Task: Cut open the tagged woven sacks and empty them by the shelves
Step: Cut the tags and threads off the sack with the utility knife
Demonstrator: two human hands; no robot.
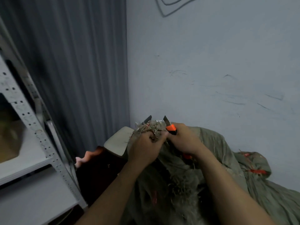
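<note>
A grey-green woven sack [215, 153] stands in front of me against the wall, its top bunched into a frayed neck [154, 126]. My left hand [146, 146] is closed around that neck just below the frayed end. My right hand [185, 140] grips an orange and black utility knife [171, 127], with its blade pointing up beside the neck. A second sack [254, 164] with red ties lies behind at the right.
A grey metal shelf unit [29, 120] with perforated posts stands at the left, holding a cardboard box [9, 137]. A dark grey curtain [78, 70] hangs behind it. The pale wall [211, 70] is close ahead. A beige cushioned seat [116, 141] sits behind the sack.
</note>
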